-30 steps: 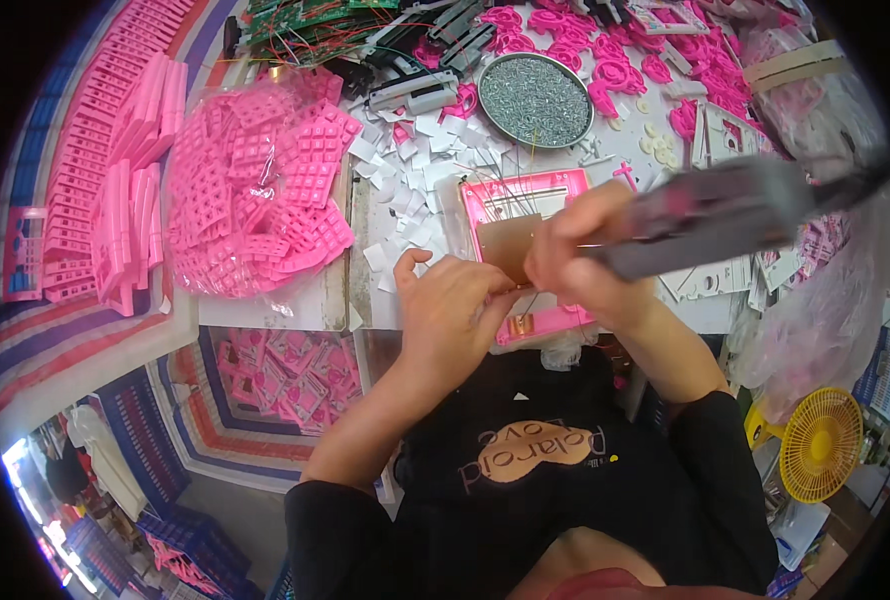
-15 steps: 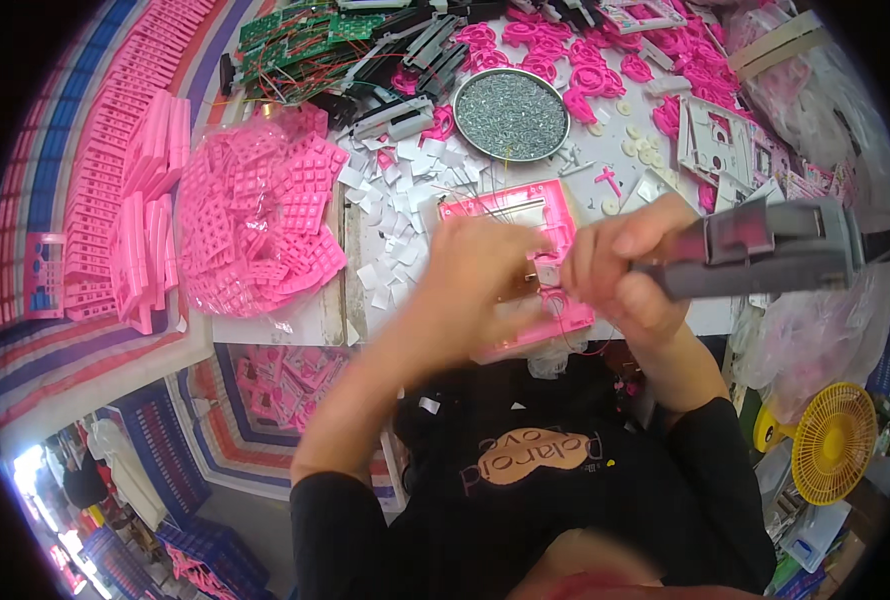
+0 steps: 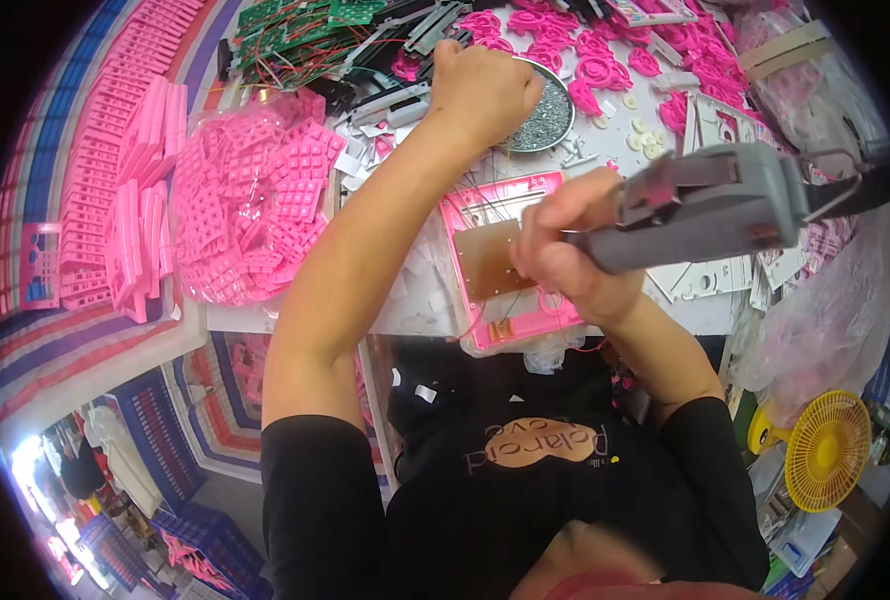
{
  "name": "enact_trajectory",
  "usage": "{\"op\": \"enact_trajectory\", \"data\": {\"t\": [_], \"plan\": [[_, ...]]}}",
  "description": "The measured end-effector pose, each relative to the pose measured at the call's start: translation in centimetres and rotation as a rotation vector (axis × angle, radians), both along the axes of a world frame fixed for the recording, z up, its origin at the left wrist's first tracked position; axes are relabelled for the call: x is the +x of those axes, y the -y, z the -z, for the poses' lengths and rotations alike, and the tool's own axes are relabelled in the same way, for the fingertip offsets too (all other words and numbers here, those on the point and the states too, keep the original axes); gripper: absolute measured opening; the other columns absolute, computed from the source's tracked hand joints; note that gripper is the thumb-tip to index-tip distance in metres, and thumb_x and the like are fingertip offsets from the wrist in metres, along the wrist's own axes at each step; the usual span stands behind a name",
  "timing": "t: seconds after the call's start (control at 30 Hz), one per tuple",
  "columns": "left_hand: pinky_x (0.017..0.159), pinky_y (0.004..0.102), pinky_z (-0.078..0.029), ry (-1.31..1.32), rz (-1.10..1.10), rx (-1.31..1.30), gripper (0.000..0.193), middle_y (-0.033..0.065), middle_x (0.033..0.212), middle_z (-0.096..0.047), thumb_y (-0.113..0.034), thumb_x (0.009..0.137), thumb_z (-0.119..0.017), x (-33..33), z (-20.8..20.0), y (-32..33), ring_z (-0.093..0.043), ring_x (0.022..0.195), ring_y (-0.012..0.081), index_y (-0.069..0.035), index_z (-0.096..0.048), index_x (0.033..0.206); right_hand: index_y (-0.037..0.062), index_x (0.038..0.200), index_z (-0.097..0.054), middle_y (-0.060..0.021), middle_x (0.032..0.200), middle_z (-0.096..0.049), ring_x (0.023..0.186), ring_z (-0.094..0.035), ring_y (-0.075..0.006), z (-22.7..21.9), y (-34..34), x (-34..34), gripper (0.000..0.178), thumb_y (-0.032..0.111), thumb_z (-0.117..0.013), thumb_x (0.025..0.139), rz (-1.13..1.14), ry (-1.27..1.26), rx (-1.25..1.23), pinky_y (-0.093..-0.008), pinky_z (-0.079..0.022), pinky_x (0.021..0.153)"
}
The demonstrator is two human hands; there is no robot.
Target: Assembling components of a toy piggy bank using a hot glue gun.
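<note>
My right hand point(image 3: 575, 245) is wrapped round a grey electric screwdriver point(image 3: 705, 215), held over the right side of a pink plastic housing point(image 3: 530, 328). The tool's tip is hidden behind my fingers. A brown board point(image 3: 493, 262) with thin wires lies in the housing, partly covered by that hand. Farther off, my left hand point(image 3: 485, 92) is at the left edge of a round metal dish point(image 3: 572, 112) of small screws point(image 3: 542, 122). Its fingers curl under, so what they hold, if anything, is hidden.
A clear bag of pink keypads point(image 3: 250, 215) and rows of pink parts point(image 3: 95, 170) are at the left. Green circuit boards point(image 3: 300, 45) with red wires lie at the back. Pink rings point(image 3: 597, 70) and white panels point(image 3: 705, 278) lie to the right. A yellow fan point(image 3: 827, 450) stands lower right.
My left hand has gone from the pink housing away to the screw dish, uncovering the brown board. My right hand and the screwdriver have shifted slightly left.
</note>
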State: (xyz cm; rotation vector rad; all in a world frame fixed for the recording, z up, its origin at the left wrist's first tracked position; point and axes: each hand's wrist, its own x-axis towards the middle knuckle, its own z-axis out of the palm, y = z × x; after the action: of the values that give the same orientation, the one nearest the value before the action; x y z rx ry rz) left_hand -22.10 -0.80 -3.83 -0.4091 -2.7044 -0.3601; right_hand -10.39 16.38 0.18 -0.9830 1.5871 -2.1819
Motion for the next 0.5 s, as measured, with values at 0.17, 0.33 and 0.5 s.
{"op": "enact_trajectory", "data": {"t": [0.17, 0.33, 0.5], "plan": [[0.072, 0.0438, -0.035, -0.155, 0.023, 0.587, 0.025, 0.0029, 0.066, -0.059, -0.02, 0.083, -0.074, 9.8, -3.6, 3.8, -0.058, 0.069, 0.027, -0.009, -0.06, 0.066, 0.0038, 0.114, -0.049, -0.01, 0.079, -0.062, 0.061, -0.058, -0.0133, 0.1, 3.4, 0.3, 0.032, -0.005, -0.064, 0.087, 0.04, 0.039, 0.071, -0.029, -0.049, 0.054], [0.081, 0.0398, -0.034, 0.063, -0.138, 0.574, 0.014, 0.0034, 0.081, -0.064, -0.017, 0.085, -0.075, 18.6, -1.0, 5.2, -0.06, 0.081, 0.0237, -0.009, -0.064, 0.082, 0.0005, 0.11, -0.053, -0.0097, 0.082, -0.063, 0.064, -0.06, -0.0127, 0.9, 5.4, 0.0, 0.029, -0.006, -0.068, 0.087, 0.077, -0.004, 0.014, -0.0269, -0.049, 0.056], [0.084, 0.039, -0.035, 0.114, -0.203, 0.679, 0.008, 0.0022, 0.083, -0.068, -0.013, 0.084, -0.076, 22.6, 0.2, 4.9, -0.063, 0.08, 0.0217, -0.01, -0.069, 0.088, 0.0, 0.107, -0.052, -0.0097, 0.086, -0.063, 0.071, -0.061, -0.0127, 1.6, 5.6, 0.3, 0.025, -0.007, -0.067, 0.088, 0.059, -0.097, 0.098, -0.028, -0.051, 0.064]]}}
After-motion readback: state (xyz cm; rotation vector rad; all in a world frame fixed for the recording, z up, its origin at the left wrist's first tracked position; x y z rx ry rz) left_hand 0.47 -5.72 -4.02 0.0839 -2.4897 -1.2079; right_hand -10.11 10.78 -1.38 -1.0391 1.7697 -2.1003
